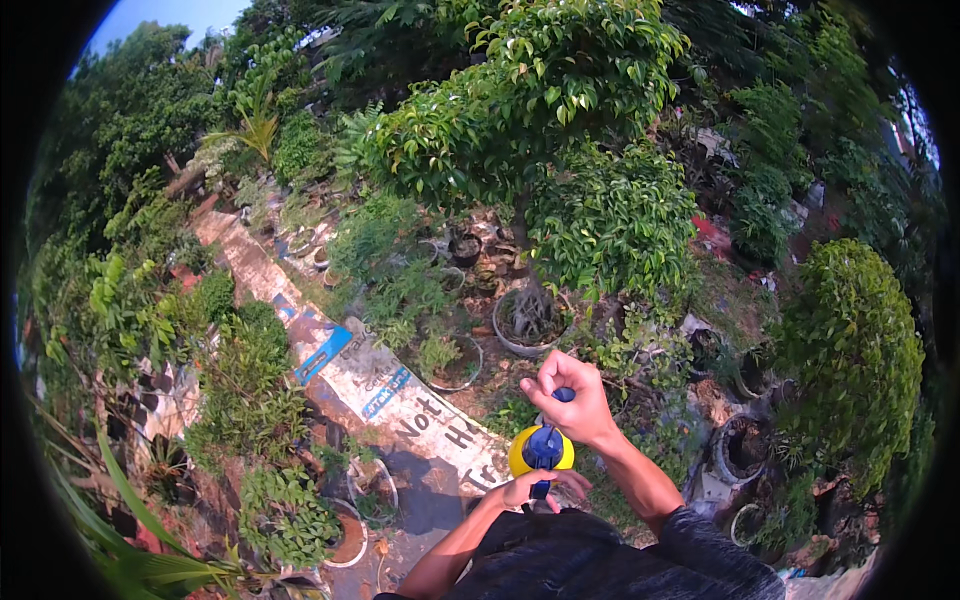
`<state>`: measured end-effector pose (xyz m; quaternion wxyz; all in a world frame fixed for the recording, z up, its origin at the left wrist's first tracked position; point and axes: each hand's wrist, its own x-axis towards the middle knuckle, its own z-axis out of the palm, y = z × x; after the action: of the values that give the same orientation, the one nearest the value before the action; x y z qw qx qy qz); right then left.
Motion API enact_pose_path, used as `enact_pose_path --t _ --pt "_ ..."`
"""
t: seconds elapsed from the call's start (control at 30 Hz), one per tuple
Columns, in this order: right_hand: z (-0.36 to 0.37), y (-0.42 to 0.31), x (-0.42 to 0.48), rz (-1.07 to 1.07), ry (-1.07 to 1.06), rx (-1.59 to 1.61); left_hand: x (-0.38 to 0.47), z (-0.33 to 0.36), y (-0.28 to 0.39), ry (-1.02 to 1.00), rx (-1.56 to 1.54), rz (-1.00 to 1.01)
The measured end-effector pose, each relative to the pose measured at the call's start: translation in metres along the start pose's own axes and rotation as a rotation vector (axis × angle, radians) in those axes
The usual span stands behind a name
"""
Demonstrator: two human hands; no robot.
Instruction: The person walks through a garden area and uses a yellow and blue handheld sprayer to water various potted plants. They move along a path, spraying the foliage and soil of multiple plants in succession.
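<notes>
A yellow pump sprayer [516, 454] with a blue top [544, 448] is in front of my torso, seen from above. My left hand [529, 489] holds it at the blue handle [540, 490] on the side nearest me. Some of those fingers are spread past the handle. Above the top, my right hand [576, 401] is curled around the blue pump knob [564, 394], and a thin plunger rod runs down from it. The lower part of the sprayer is hidden under its wide body and my left hand.
Ahead stands a potted tree in a round pot [501, 330] with thick roots. A printed banner sheet [420, 409] bearing writing covers the path on the left. Potted shrubs [289, 514] line its left side. More pots [721, 450] and a rounded bush [851, 360] stand on the right.
</notes>
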<state>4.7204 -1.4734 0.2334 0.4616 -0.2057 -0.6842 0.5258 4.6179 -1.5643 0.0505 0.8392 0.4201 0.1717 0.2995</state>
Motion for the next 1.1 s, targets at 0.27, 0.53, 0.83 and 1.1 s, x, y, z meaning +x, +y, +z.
enact_pose_path --t 0.27,0.53,0.83,1.1 --pt "-0.002 -0.003 0.042 0.181 0.058 0.175 -0.018 -0.005 0.032 0.164 -0.118 -0.108" --pt "0.006 0.001 0.097 0.329 -0.18 -0.142 -0.034 -0.016 0.049 0.327 -0.181 -0.218" --pt "0.032 0.032 0.114 0.167 -0.383 -0.708 -0.037 -0.03 0.053 0.343 -0.304 -0.31" --pt "0.05 0.087 0.083 0.309 -0.34 -0.684 -0.04 -0.038 0.041 0.433 -0.334 -0.349"
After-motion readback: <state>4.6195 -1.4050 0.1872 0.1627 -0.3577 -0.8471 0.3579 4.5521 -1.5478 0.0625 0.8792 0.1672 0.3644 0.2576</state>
